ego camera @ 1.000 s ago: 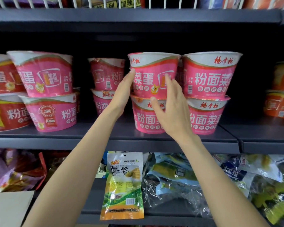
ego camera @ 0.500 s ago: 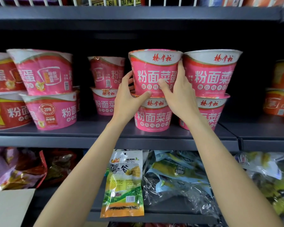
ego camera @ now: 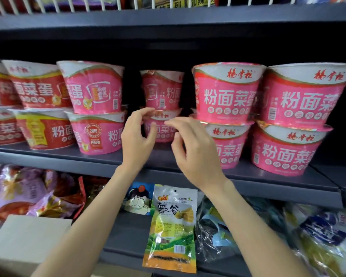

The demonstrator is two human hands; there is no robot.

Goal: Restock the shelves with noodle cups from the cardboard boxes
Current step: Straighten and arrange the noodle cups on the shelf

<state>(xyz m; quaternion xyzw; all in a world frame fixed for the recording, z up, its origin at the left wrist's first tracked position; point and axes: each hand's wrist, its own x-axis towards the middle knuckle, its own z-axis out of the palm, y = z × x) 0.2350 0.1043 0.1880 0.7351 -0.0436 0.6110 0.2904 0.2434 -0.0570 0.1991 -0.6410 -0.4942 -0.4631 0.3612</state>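
Both hands, the left hand [ego camera: 137, 140] and right hand [ego camera: 196, 154], hover with fingers loosely curled and grasping nothing, in front of the rear stack of two noodle cups [ego camera: 161, 108] on the grey shelf [ego camera: 72, 158]. To the right of that stack stands a front stack [ego camera: 226, 114]; below the shelf hangs a green snack packet [ego camera: 171, 228].

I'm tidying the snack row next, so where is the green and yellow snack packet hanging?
In the head view, the green and yellow snack packet hangs low centre at the lower shelf's front, below the noodle cup shelf, between the forearms, a cartoon-face packet to its left.
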